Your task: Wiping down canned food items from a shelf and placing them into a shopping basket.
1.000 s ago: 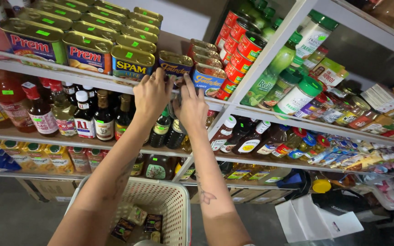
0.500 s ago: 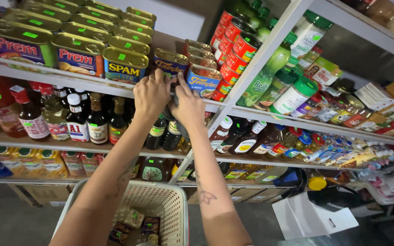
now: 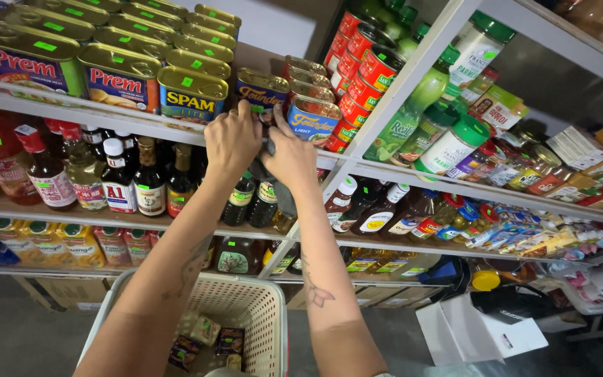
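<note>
Basket point(image 3: 246, 307) lowest in view, white plastic, small packets inside. Both hands raised to upper shelf point(image 3: 71, 112) edge. Left hand point(image 3: 233, 139) fingers curled, tips touching front of blue-label tin point(image 3: 263, 89). Right hand point(image 3: 291, 155) fingers bent, thumb up against same tin; grip cannot be told. Tin oval, gold lid, sits between yellow-blue can point(image 3: 191, 98) and red-blue tin point(image 3: 315, 115). Dark sauce bottles point(image 3: 141, 181) on shelf below.
</note>
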